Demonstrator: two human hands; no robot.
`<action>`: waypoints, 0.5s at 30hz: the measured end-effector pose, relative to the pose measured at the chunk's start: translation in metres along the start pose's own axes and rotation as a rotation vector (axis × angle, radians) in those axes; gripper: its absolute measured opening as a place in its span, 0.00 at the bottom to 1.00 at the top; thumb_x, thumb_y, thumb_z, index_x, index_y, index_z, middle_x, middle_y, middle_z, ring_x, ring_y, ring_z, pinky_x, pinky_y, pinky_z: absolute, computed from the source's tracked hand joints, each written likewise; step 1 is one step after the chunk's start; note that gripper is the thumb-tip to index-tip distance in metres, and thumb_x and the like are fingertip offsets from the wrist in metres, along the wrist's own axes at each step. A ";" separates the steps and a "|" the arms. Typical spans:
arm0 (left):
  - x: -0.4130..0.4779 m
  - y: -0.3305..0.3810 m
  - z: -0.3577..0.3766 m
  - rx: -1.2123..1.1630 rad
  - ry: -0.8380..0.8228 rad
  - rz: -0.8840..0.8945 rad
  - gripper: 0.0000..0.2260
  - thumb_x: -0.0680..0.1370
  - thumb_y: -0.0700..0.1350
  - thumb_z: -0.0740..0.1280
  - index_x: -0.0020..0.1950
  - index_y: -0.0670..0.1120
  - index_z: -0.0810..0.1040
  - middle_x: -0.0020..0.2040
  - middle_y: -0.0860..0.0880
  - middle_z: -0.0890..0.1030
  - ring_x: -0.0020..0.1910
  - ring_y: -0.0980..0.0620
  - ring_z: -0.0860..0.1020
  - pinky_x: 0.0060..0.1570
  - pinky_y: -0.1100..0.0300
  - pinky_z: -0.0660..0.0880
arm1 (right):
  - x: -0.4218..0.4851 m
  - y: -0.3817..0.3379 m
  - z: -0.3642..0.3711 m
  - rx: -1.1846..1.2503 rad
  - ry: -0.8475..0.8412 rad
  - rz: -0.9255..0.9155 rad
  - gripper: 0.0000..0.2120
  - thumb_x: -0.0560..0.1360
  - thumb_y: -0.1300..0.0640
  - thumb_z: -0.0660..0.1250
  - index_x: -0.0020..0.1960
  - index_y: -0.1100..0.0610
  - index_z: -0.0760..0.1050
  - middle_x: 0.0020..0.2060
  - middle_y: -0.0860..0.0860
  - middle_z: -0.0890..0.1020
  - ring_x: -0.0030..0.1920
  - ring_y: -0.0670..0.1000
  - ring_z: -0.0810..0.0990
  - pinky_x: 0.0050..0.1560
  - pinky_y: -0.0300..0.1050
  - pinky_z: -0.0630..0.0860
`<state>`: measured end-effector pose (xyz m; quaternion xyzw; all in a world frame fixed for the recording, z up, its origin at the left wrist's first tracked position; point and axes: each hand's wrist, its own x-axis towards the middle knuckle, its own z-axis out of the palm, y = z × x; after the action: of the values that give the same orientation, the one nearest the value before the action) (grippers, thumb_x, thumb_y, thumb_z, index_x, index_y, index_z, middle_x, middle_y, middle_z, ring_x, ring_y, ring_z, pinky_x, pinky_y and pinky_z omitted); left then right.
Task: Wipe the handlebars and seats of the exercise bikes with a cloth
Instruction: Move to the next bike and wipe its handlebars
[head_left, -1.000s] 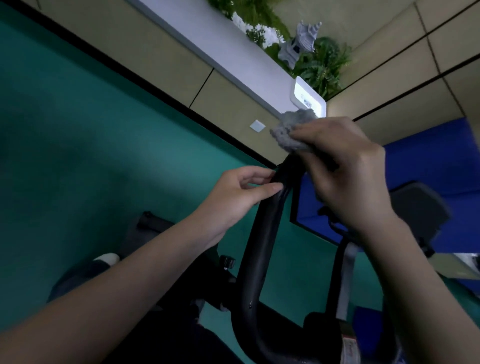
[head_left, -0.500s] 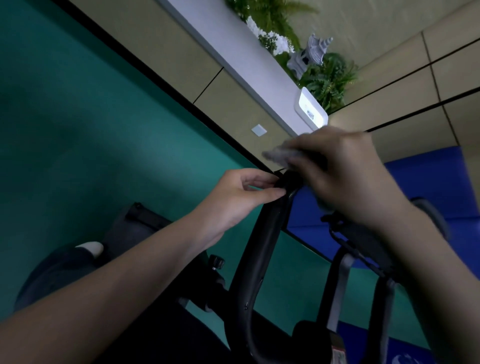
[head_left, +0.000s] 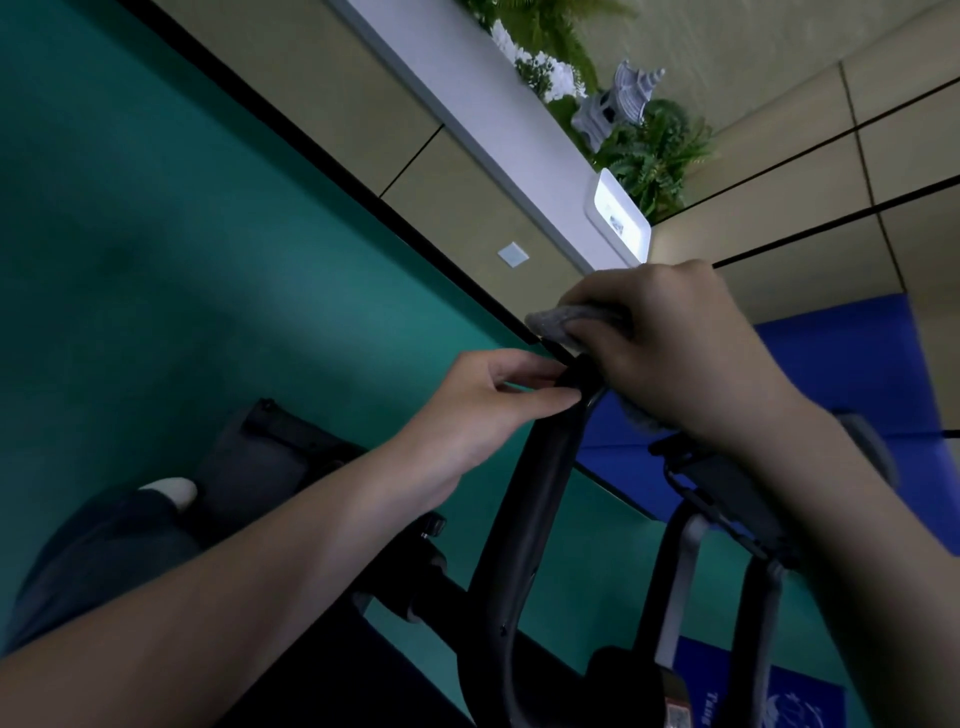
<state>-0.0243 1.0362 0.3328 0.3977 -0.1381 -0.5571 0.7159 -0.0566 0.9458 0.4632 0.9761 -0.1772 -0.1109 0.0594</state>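
Note:
A black handlebar (head_left: 524, 519) of an exercise bike rises from the bottom centre to its tip in the middle of the view. My left hand (head_left: 483, 410) holds the bar just below the tip, thumb and fingers curled around it. My right hand (head_left: 675, 348) grips a grey cloth (head_left: 558, 322) and presses it over the bar's tip. Part of the cloth shows below the palm. The bike's console bracket (head_left: 727, 499) sits under my right wrist.
Teal floor (head_left: 182, 260) spreads to the left. A blue mat (head_left: 841, 374) lies on the right. A beige wall with a white ledge (head_left: 467, 119), plants and a small stone pagoda is at the top. My leg and shoe (head_left: 171, 491) are at lower left.
My right hand has shifted the cloth on the handlebar tip, first down, then back over the end. My left hand keeps its hold. The view has tilted a little.

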 end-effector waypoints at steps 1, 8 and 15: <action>0.000 0.000 0.000 -0.002 0.000 -0.006 0.06 0.71 0.39 0.73 0.44 0.50 0.83 0.38 0.55 0.83 0.36 0.62 0.78 0.39 0.73 0.72 | 0.000 -0.001 0.000 0.009 -0.011 0.010 0.07 0.75 0.57 0.66 0.50 0.53 0.82 0.40 0.54 0.84 0.44 0.58 0.80 0.41 0.47 0.72; 0.002 0.001 0.000 -0.023 -0.014 -0.017 0.05 0.71 0.37 0.72 0.45 0.46 0.82 0.40 0.51 0.83 0.38 0.61 0.79 0.42 0.71 0.73 | -0.002 -0.007 0.006 -0.099 -0.018 0.014 0.09 0.76 0.53 0.63 0.49 0.52 0.81 0.38 0.56 0.82 0.42 0.59 0.79 0.38 0.47 0.71; 0.002 0.004 -0.001 0.005 -0.014 -0.032 0.06 0.72 0.38 0.73 0.48 0.43 0.83 0.43 0.49 0.83 0.40 0.57 0.79 0.45 0.69 0.74 | -0.008 -0.005 0.004 -0.091 0.121 0.010 0.14 0.77 0.51 0.59 0.43 0.55 0.81 0.35 0.51 0.80 0.43 0.54 0.77 0.32 0.44 0.68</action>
<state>-0.0207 1.0353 0.3348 0.3977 -0.1378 -0.5709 0.7050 -0.0634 0.9526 0.4599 0.9764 -0.1730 -0.0593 0.1147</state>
